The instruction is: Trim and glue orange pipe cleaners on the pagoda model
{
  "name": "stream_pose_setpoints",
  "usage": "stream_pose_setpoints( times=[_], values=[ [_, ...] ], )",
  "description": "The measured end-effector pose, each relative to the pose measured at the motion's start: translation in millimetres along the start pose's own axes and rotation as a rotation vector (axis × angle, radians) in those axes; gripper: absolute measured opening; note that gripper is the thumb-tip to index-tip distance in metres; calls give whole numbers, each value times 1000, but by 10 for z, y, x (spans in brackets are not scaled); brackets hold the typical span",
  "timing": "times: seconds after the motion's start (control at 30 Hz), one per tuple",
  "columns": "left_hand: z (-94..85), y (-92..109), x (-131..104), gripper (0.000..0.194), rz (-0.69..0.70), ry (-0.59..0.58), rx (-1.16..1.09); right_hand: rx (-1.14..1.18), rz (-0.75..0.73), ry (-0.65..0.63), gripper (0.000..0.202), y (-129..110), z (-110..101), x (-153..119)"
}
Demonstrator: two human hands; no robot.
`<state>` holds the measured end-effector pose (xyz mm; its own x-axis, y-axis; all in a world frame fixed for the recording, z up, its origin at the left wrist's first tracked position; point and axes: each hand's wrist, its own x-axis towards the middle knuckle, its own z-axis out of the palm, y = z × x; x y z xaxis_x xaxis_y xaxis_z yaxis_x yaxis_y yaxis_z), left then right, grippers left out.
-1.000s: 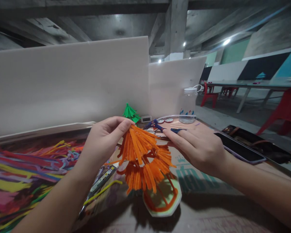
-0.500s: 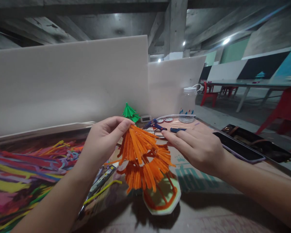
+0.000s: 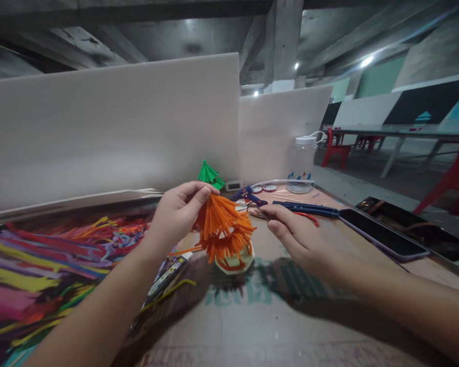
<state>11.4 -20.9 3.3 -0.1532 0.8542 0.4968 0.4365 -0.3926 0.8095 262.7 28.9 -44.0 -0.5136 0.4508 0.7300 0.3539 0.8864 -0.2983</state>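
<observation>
My left hand is closed, thumb and finger pinching the tip of an orange pipe-cleaner tree. Two fringed tiers hang from that tip, above a pale, many-sided base edged in orange. To the right, my right hand has its fingers closed around a small tool with a grey metal tip. A red handle shows behind the knuckles and seems to belong to it; the palm hides the middle, so its exact kind is unclear.
Loose coloured pipe cleaners lie at left, beside a cutter knife. Behind stand a small green tree, a blue glue gun and a clear bottle. A phone and a dark blue tool lie right.
The orange tree has moved farther from me, its base tucking back under the tiers. My right hand has shifted lower, its fingers curling around the small tool; the dark blue tool is now more exposed.
</observation>
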Motion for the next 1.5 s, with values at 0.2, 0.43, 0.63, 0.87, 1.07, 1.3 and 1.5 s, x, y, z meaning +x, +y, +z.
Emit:
stream_pose_setpoints(
  times=[0.2,0.43,0.63,0.87,1.07,1.3,1.5],
  values=[
    [11,-154,76,34,80,42,112,536,220,-56,34,71,253,-129],
    [15,-165,82,33,130,38,184,966,472,-286,39,-145,394,-217],
    [70,-134,33,27,176,74,157,1103,580,-363,48,-116,466,-259],
    [164,-211,38,22,214,104,14,906,478,-83,46,-117,305,-209],
    [221,-105,-69,17,411,71,161,857,593,-125,39,-119,294,-112],
    [276,88,-241,12,657,-18,334,958,622,-243,44,-155,333,-165],
    [278,63,-232,12,683,-30,334,1089,759,-246,47,-237,296,-155]
  ],
)
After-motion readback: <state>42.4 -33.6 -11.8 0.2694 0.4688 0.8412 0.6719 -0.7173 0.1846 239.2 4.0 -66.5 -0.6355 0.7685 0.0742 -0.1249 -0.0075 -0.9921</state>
